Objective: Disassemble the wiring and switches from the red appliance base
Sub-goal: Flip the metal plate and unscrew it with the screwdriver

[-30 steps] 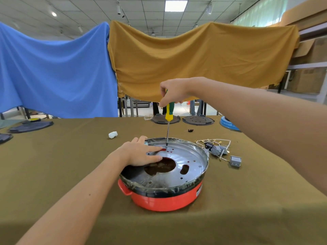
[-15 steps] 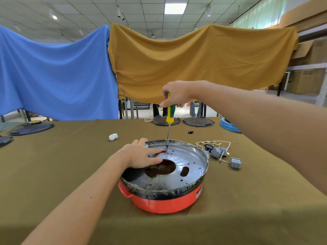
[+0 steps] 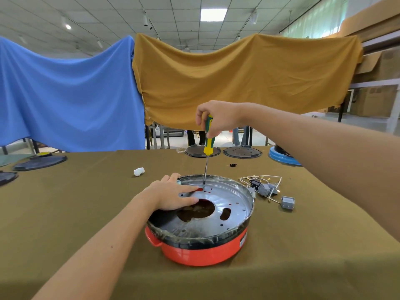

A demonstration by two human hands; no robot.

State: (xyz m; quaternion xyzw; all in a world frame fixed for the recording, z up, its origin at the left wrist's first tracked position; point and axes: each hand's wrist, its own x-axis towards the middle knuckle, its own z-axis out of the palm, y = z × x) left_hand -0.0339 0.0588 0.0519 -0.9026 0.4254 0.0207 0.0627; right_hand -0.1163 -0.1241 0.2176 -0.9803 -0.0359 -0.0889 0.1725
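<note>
Keep the screwdriver (image 3: 208, 146) upright, right hand (image 3: 213, 114) fingers curled round its handle, left hand (image 3: 173, 194) fingers flat steadying the metal plate (image 3: 227, 204).

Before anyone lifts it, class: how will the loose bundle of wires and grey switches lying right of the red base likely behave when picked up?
The wire bundle would probably flop: its thin wires loop loosely over the tablecloth. The grey switch at the end would likely dangle and swing, since it lies apart, seemingly joined by one thin wire. It looks light, being small beside the red base.
</note>
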